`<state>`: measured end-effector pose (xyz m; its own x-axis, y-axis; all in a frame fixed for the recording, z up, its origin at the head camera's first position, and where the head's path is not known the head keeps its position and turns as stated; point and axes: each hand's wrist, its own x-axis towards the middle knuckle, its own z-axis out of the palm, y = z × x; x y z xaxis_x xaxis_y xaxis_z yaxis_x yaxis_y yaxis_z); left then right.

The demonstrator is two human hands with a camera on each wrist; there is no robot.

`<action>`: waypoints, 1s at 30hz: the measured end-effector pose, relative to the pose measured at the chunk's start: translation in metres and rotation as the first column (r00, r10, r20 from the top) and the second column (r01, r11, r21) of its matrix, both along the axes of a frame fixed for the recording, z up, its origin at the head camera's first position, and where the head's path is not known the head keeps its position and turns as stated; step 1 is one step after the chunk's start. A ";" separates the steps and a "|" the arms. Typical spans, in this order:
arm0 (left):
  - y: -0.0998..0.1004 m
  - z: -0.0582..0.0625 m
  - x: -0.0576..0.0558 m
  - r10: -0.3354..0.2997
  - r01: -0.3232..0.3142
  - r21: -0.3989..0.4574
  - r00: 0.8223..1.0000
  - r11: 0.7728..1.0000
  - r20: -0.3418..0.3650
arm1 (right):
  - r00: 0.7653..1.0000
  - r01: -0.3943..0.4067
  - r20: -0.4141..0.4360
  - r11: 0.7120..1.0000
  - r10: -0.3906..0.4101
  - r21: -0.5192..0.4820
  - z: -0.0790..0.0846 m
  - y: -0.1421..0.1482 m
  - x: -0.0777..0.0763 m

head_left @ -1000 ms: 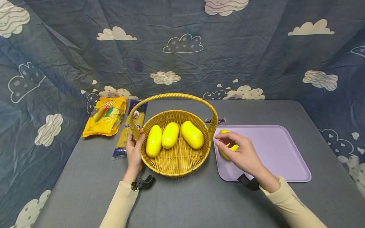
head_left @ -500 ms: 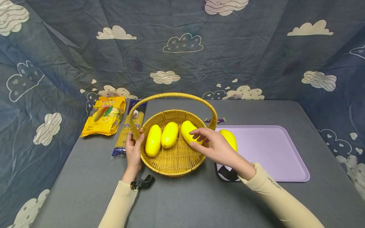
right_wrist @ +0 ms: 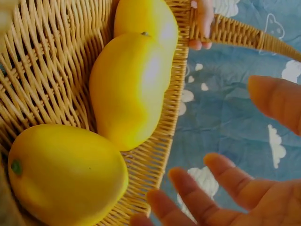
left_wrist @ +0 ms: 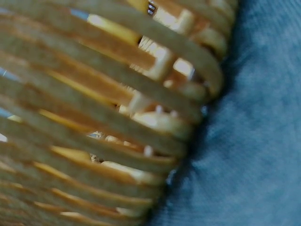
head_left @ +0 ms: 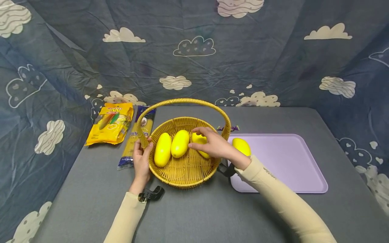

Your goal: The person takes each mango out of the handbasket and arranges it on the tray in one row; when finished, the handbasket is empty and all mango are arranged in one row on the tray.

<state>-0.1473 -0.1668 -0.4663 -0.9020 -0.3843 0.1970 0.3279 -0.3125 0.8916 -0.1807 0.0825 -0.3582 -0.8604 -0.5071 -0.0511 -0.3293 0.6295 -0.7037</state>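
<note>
A wicker basket (head_left: 185,184) with a tall arched handle stands mid-table. My left hand (head_left: 141,165) grips its left side, at the foot of the handle. Inside lie three yellow mangoes: a left mango (head_left: 162,150), a middle mango (head_left: 180,144) and a right mango (head_left: 199,139). My right hand (head_left: 216,145) hovers over the right mango and partly hides it. In the right wrist view, the fingers (right_wrist: 188,188) are spread and apart from the nearest mango (right_wrist: 66,172). Woven basket wall (left_wrist: 94,89) fills most of the left wrist view, where the left hand is hidden.
On the lilac tray (head_left: 282,162) at right lies another mango (head_left: 241,146), partly behind my right wrist. A yellow snack bag (head_left: 110,123) and a blue-ended pasta packet (head_left: 136,140) lie at left. A purple-wrapped candy (head_left: 234,128) sits behind the tray. Cloud-patterned cloth (head_left: 194,74) hangs behind.
My right hand has moved left from above the mango on the tray to over the right mango in the basket. My left hand keeps its grip on the basket.
</note>
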 end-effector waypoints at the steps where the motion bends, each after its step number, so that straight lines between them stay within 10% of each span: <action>1: 0.000 0.000 0.000 0.001 -0.001 -0.003 1.000 1.000 0.001 | 1.000 0.009 0.012 1.000 -0.009 0.009 -0.001 -0.001 -0.002; 30: -0.001 0.001 0.000 -0.003 0.003 -0.009 1.000 1.000 0.007 | 0.968 0.122 0.209 0.988 -0.139 0.093 -0.022 -0.023 -0.022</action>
